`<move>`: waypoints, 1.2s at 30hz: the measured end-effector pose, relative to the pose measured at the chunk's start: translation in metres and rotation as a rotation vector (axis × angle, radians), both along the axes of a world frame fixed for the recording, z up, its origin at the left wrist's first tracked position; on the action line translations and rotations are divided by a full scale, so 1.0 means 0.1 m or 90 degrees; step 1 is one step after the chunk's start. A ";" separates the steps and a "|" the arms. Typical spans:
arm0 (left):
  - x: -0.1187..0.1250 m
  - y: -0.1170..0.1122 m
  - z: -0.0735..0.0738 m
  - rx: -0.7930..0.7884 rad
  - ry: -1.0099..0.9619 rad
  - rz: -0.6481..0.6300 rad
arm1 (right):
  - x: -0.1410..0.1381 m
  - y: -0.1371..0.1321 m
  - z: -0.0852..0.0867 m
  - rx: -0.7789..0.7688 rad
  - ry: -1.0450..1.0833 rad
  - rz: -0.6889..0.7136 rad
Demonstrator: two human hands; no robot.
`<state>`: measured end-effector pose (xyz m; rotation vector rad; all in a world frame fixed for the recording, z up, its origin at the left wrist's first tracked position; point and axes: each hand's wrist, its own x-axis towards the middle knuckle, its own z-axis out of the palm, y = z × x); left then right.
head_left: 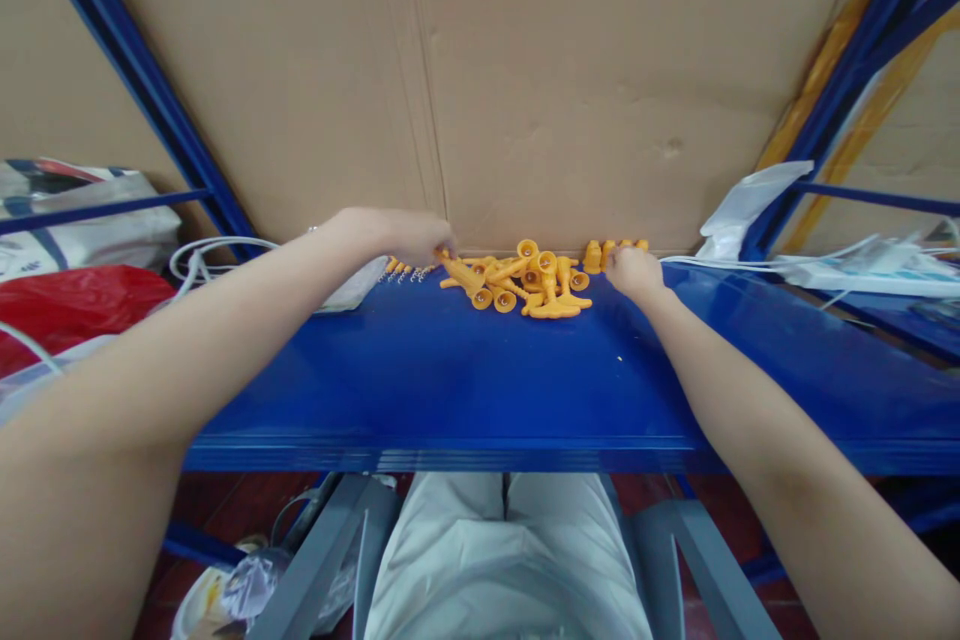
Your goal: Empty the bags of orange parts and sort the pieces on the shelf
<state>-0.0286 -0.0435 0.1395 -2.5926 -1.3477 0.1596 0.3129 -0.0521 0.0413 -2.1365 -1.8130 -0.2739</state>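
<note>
The yellow parts (550, 286) lie in a loose heap at the back of the blue worktop (450, 380), before the cardboard wall (585, 100), I think so that both my arms can reach them. The small yellow caps (593, 257) stand in a row at the right, and the metal spirals (405, 272) lie side by side at the left, probably to keep each kind separate. My left grip (416, 232) touches the heap's left end, its fingers bent downward; whether they are closed upon a part, I cannot tell. My right grip (636, 272) is curled beside the caps; its opening and contents are hidden.
</note>
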 end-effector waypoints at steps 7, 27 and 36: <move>0.43 -0.48 0.15 0.209 -0.046 0.006 | -0.39 0.06 0.08 0.178 0.231 0.303; 0.46 -0.11 -0.70 0.413 -0.339 -0.191 | -0.72 -0.02 0.12 0.196 0.674 0.610; 0.25 0.01 -0.85 0.429 -0.329 -0.246 | -0.75 0.07 -0.02 0.127 0.624 0.666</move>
